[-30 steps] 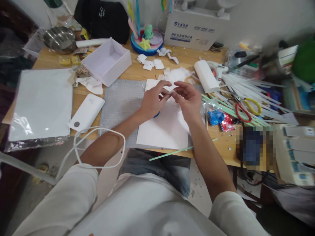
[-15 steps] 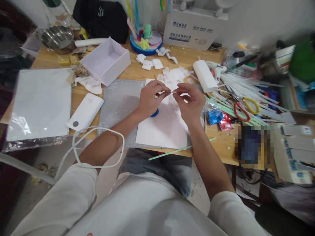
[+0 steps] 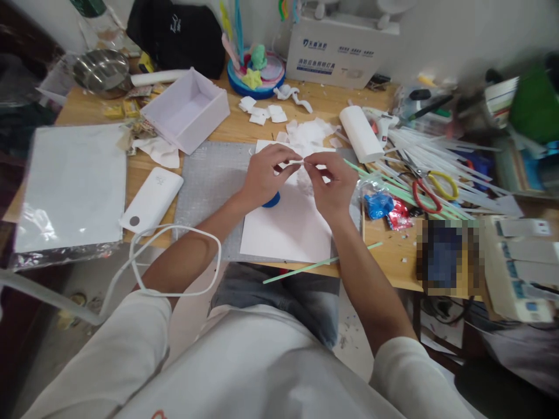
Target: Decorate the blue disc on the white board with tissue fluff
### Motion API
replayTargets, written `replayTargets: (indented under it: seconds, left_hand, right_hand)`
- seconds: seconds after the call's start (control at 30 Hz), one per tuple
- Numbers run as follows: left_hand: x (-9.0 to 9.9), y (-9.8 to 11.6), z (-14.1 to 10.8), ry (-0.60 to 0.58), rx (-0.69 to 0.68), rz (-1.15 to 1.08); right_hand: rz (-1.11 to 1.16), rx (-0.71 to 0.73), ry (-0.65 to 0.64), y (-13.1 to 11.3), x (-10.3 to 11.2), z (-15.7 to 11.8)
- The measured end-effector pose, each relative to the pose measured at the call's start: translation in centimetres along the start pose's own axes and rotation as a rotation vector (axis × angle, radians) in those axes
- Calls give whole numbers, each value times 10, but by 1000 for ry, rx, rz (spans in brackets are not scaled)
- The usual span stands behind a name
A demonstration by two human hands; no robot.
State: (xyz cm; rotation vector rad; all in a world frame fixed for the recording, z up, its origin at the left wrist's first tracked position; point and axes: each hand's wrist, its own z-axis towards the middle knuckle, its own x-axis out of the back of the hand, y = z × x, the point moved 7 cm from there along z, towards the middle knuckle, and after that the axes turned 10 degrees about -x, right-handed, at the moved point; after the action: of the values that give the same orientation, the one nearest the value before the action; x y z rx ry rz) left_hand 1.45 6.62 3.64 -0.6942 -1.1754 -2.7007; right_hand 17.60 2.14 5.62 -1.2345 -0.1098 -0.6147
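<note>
Between my two hands is a small, thin white piece (image 3: 297, 162), pinched at its ends by the fingertips. My left hand (image 3: 267, 176) is closed on its left end, and my right hand (image 3: 331, 181) is closed on the right end, fingertips almost touching. Both hands hover over a white sheet of paper (image 3: 283, 235) lying on a grey cutting mat (image 3: 207, 198). A round blue object (image 3: 271, 200) shows just below my left hand. Behind the hands lie crumpled white scraps (image 3: 309, 132).
Scissors (image 3: 421, 174) with red and yellow handles lie among white strips at the right. A white roll (image 3: 361, 134) stands nearer the middle. To the left are a lilac box (image 3: 187, 113), a power bank (image 3: 152, 199) and a looped white cable (image 3: 218, 250). A green strip (image 3: 301, 270) crosses the front edge.
My right hand has moved slightly left, bringing its fingertips closer to those of my left hand. The whole view has shifted a little.
</note>
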Motion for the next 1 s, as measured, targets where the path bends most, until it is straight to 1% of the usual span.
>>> replayTargets:
  seconds: [0.07,0.1,0.13,0.2,0.27,0.3,0.33,0.37,0.4,0.47,0.53,0.6,0.67,0.73,0.8,0.87,0.93,1.0]
  left_hand:
    - [9,-2,6,-17,87,4]
    - [17,-4,8,-2,138,13]
    - [26,-4,11,22,182,25]
    - [45,-2,12,42,235,68]
    - [56,8,3,-23,237,139]
    - [58,15,-6,-83,231,188]
    - [59,23,-19,-134,222,241]
    - [59,32,-34,-176,211,304]
    - [57,42,-52,-217,205,375]
    - [48,59,-89,-322,202,480]
    - [39,71,-121,-376,225,549]
    - [31,79,-141,-406,228,582]
    - [23,82,-149,-421,207,596]
    - [16,81,-149,-426,187,602]
    - [10,80,-148,-427,178,609]
    - [5,79,-147,-427,178,627]
    - [3,80,-146,-421,180,657]
    - [4,83,-141,-412,172,685]
  right_hand:
    - [81,-161,9,8,5,3]
    - [128,-237,-8,11,8,2]
    - [176,-303,-44,13,10,1]
    - [262,-411,-175,15,10,-7]
    - [290,-498,-334,17,5,-21]
    - [269,-524,-391,19,2,-30]
    - [217,-528,-419,21,0,-38]
    - [134,-506,-418,22,-2,-45]
    - [29,-459,-388,21,-2,-51]
    - [-174,-330,-293,17,3,-61]
    - [-287,-229,-174,11,16,-69]
    - [-309,-202,-58,10,43,-78]
    - [-324,-231,26,14,77,-88]
    - [-410,-266,91,21,110,-98]
    - [-562,-293,104,30,131,-104]
    - [-733,-324,59,40,135,-107]
    - [-867,-351,-11,48,128,-105]
    - [-939,-358,-64,52,119,-101]
